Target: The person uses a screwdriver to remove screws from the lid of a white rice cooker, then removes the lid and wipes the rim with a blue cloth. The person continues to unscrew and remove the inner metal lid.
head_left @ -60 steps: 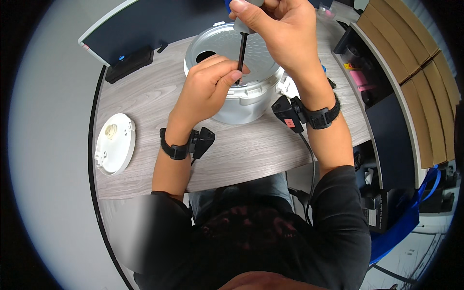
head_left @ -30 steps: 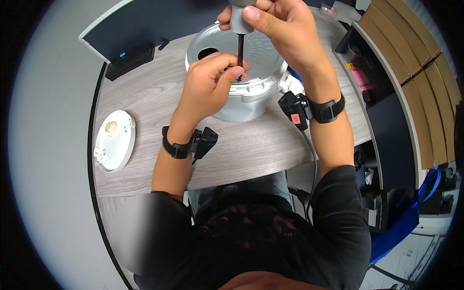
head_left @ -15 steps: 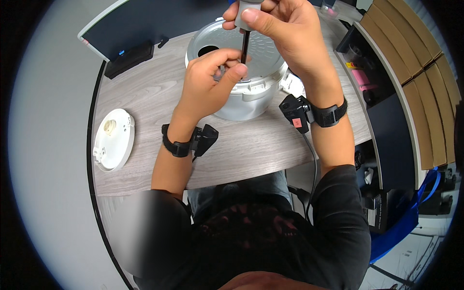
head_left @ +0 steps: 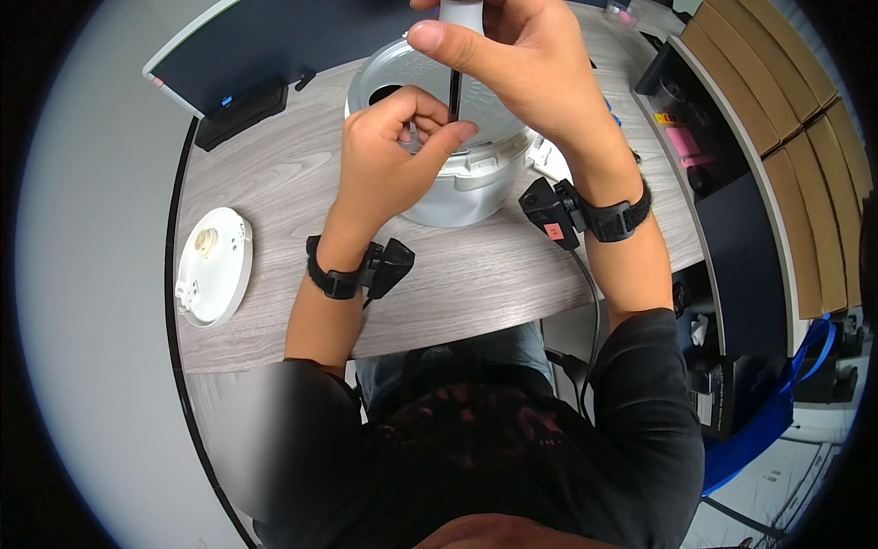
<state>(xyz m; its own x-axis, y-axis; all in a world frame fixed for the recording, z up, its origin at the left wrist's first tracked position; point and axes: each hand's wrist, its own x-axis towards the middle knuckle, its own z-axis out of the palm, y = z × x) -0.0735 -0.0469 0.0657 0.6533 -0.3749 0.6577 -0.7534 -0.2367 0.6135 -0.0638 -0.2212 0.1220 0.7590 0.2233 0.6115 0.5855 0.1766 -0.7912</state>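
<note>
A screwdriver [head_left: 462, 16] with a grey handle and dark shaft stands almost upright at the top of the view. My right hand [head_left: 535, 82] is closed around its handle, with the thumb lying across the front. Lower down, the thumb and fingers of my left hand [head_left: 389, 165] pinch the shaft close to its tip; the tip itself is hidden. Both hands are over the near rim of a round, silvery-white cooker-like pot [head_left: 457, 203]. Its metal top [head_left: 412, 71] has a dark round hole, partly behind my left fingers.
A round white plastic cover [head_left: 219, 274] lies on the wooden desk [head_left: 293, 192] at the left. Behind it sits a black case [head_left: 242, 117] by the dark partition [head_left: 320, 41]. Small white parts [head_left: 551, 163] lie right of the pot. Cardboard boxes [head_left: 786, 174] line the right side.
My right hand has shifted slightly left and its thumb has slid across the handle. The screwdriver has moved a little left and up. My left hand has barely moved.
</note>
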